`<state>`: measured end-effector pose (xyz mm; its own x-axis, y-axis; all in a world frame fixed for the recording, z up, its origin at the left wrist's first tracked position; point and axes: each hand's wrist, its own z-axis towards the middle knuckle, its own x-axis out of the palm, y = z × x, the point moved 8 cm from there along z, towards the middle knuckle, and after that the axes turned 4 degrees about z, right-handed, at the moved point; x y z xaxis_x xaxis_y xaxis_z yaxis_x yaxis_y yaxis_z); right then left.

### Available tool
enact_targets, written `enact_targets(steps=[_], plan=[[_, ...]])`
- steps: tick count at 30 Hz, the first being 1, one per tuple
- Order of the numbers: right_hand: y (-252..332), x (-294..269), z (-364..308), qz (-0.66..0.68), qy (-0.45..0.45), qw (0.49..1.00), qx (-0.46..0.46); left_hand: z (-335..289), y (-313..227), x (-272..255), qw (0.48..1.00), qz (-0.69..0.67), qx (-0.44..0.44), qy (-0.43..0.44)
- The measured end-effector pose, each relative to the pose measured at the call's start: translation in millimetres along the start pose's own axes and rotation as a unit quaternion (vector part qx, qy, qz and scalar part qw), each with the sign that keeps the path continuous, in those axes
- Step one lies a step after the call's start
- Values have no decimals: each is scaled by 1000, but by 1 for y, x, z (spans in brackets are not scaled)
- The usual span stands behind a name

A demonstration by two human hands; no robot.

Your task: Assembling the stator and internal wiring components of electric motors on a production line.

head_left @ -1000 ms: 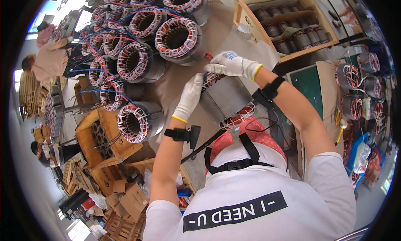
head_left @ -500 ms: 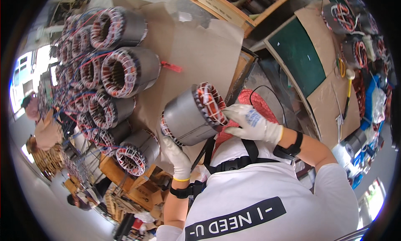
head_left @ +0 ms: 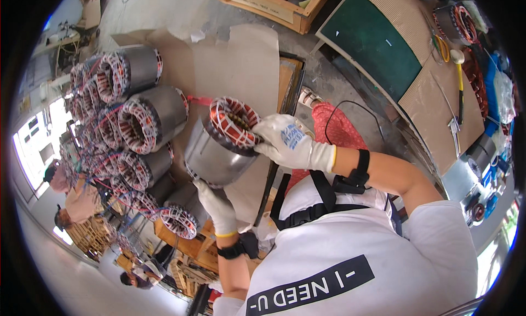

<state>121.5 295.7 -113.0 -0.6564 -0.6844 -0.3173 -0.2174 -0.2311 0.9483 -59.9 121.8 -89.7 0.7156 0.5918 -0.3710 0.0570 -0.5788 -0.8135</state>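
Observation:
A motor stator (head_left: 215, 161), a grey steel cylinder with laced red-and-white winding ends, is tilted between my hands above the cardboard-covered table. Its open upper end faces up and toward the right. My right hand (head_left: 289, 143), in a white work glove, grips the winding rim at that upper end, thumb and fingers bent over the edge. At the lower end, my gloved left hand (head_left: 218, 207) holds the bottom edge; part of its fingers is hidden under the cylinder. Just behind the stator lies a red object (head_left: 200, 101), partly covered.
Several similar stators (head_left: 153, 119) with loose leads lie on their sides in rows at the left. A cardboard sheet (head_left: 241, 58) covers the table. To the right, a green-topped bench (head_left: 378, 47) carries a yellow-handled mallet (head_left: 459, 86). A wooden crate (head_left: 274, 6) stands beyond; people sit far left.
The stator has moved left with both hands and tipped more upright, its wound end turning upward. The whole view has also shifted.

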Motion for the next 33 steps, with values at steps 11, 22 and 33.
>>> enact_targets(steps=[11,22,33], plan=[[10,-12,-12,67,17,996,-61,-18,8,4,967,-175,-180,49],[-4,1,17,21,29,999,-38,-18,20,21,951,-287,-85,84],[5,-10,-10,-29,123,992,9,-54,30,14,962,-242,-124,18]])
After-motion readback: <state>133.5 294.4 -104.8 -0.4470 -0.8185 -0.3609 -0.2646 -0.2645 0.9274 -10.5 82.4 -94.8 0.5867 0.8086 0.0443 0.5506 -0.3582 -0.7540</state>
